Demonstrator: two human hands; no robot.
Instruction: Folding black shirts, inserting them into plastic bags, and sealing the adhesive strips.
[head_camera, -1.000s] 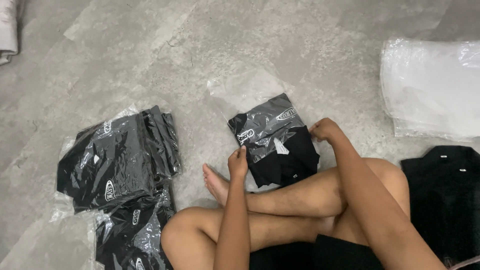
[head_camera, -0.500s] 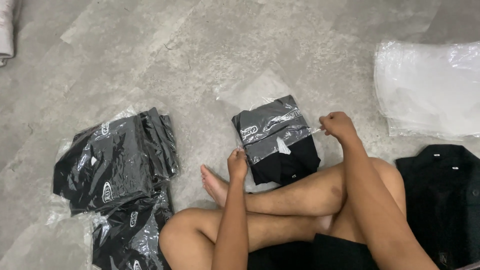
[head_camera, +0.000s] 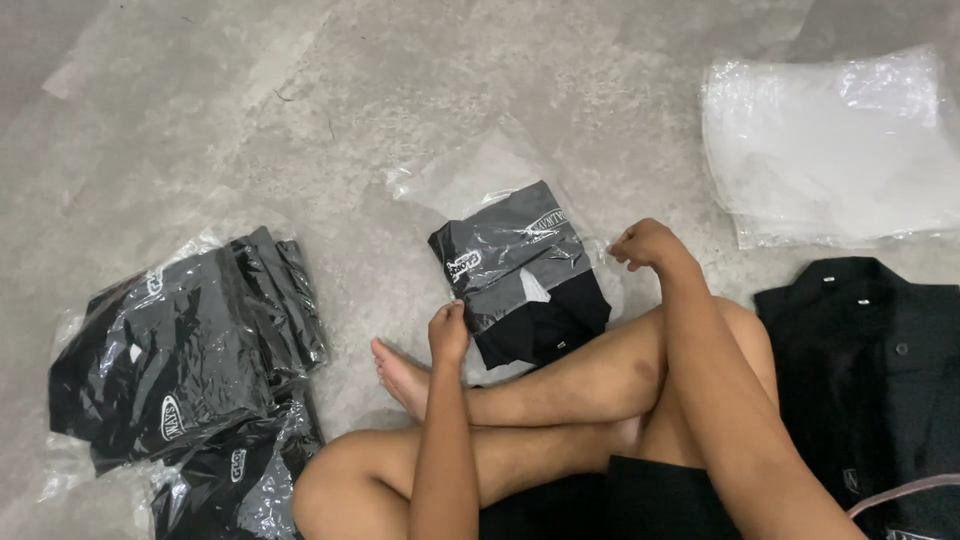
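Right hand (head_camera: 645, 243) has slid from the bagged garment (head_camera: 520, 275) to its right edge, pinching the film there; left hand (head_camera: 448, 330) stays pinching the near-left corner, pulling the bag taut.

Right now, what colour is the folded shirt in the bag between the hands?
Black, inside a clear plastic bag; the head view shows it best.
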